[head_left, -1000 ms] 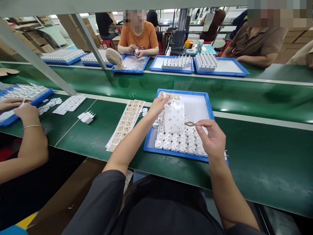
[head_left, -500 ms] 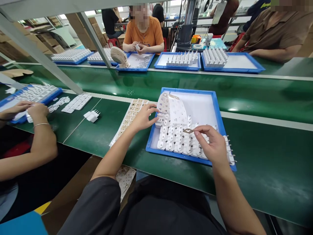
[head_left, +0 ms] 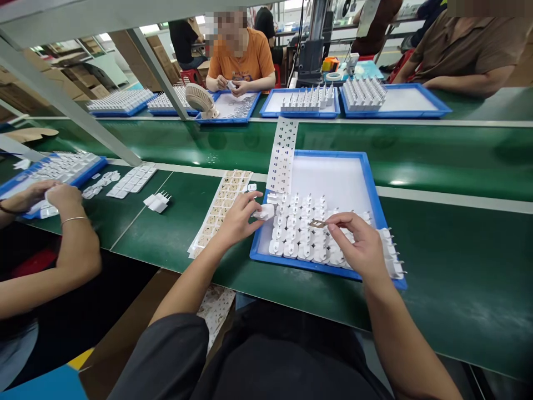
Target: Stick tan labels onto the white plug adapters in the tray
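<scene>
Close to the left rim of the blue tray, my left hand is closed on a white plug housing. Rows of similar white plug housings with metal pins fill the near part of that tray. Over them, my right hand pinches a small flat brownish piece with cut-outs, perhaps a sticker, between thumb and finger. A white perforated sheet reaches from the tray's far left corner across the green belt. Left of my left hand lies a sheet of beige stickers.
A single white plug and white plastic parts lie to the left, near a co-worker's hands. Several blue trays of plugs line the far side of the green belt. A slanted metal post stands at left.
My left hand has moved slightly left and now holds a plug housing. The perforated sheet, curled over the tray before, now lies extended over the belt. My right hand keeps its brownish piece.
</scene>
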The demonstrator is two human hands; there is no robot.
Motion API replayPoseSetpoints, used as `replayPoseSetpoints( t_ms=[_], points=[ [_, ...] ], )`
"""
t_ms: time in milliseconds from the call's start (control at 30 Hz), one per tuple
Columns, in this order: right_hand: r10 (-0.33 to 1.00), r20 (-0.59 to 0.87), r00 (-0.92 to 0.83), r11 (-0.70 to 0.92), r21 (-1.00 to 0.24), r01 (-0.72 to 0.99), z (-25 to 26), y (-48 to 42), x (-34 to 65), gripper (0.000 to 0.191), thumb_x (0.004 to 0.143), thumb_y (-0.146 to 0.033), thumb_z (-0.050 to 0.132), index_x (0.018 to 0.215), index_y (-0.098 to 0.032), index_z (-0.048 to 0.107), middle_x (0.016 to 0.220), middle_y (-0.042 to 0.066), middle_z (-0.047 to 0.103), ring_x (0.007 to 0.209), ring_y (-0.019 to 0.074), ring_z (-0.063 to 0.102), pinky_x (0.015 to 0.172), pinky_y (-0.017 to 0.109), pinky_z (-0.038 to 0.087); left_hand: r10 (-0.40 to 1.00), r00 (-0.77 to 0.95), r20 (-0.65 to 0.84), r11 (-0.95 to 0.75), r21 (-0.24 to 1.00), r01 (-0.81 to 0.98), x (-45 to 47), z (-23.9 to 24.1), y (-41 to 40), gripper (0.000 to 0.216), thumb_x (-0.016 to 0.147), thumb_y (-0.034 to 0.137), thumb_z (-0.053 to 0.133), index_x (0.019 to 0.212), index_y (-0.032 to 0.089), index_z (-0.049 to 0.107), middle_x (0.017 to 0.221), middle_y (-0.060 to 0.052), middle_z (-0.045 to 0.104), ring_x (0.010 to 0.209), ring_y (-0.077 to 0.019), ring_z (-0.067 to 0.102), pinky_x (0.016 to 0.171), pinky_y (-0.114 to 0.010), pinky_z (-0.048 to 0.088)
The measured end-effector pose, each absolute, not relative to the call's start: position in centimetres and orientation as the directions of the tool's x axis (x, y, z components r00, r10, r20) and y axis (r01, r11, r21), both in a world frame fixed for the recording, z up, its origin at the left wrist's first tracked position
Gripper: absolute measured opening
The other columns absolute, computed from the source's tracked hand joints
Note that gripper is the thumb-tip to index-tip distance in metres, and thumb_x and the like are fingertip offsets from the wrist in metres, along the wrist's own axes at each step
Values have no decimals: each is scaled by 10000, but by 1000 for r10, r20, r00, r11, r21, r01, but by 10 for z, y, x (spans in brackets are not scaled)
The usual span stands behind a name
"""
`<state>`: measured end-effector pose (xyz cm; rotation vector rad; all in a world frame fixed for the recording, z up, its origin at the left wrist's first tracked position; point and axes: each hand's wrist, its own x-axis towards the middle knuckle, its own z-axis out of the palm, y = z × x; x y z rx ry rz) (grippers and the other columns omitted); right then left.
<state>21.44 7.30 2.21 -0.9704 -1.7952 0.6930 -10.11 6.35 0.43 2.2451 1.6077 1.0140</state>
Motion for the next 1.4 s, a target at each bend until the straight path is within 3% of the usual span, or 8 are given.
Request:
replayPoseSetpoints(
  t_ms=[167,267,367,667,933,1167,1267,1400],
  points=[
    [840,453,-299,525,-818,235,24,66,209,58,993,-280,648,985,-242,692,926,47,734,873,213,709,794,358,592,965,-113,238,-211,955,210,-76,5,26,460,765,411,849,1025,239,510,1161,-87,688,1052,-235,688,848,-346,563],
    [817,415,-400,478,-876,67,27,58,204,47,994,-278,657,972,-241,678,924,44,734,865,201,715,779,337,600,989,-113,99,-108,991,-79,-45,-4,7,632,676,449,918,1136,265,525,1117,-54,677,933,-199,683,766,-298,551],
    [772,380,-509,407,-911,-62,29,50,198,57,989,-278,671,951,-235,672,908,38,743,842,189,725,768,320,603,995,-84,52,-65,985,-163,-23,-9,-7,604,678,507,912,1123,254,591,1080,-63,685,957,-221,676,804,-321,556],
    [740,369,-562,302,-930,-212,28,44,192,50,998,-259,667,959,-233,686,932,51,720,865,176,697,787,303,578,957,0,291,-291,957,3,-22,-3,-10,423,842,337,829,1215,231,662,1193,-108,721,1099,-247,712,947,-352,582],
    [758,290,-584,9,-900,-436,25,43,192,46,983,-291,705,967,-250,695,943,35,699,868,162,678,802,300,572,902,86,424,-431,863,263,-11,-1,-12,455,858,269,827,1282,222,670,1217,-109,772,1121,-257,748,1000,-369,590],
    [839,202,-506,0,-928,-371,22,45,192,55,945,-258,759,946,-243,706,921,20,697,841,148,688,778,275,584,886,-11,464,-445,855,266,-11,0,-9,448,854,220,823,1253,225,620,1232,-112,764,1174,-236,733,1014,-364,588],
    [828,190,-527,23,-952,-307,23,42,189,58,948,-263,755,938,-235,705,904,19,693,824,143,684,766,266,575,835,-26,549,-497,775,391,-9,1,-4,411,844,227,822,1182,219,588,1181,-108,774,1100,-225,742,908,-334,603],
    [839,195,-508,82,-968,-237,24,39,186,61,948,-273,750,930,-232,707,901,18,686,837,145,683,771,262,564,776,-30,630,-464,603,649,-3,2,4,428,850,312,817,1186,216,570,1063,-66,781,814,-158,725,678,-250,568]
  ],
)
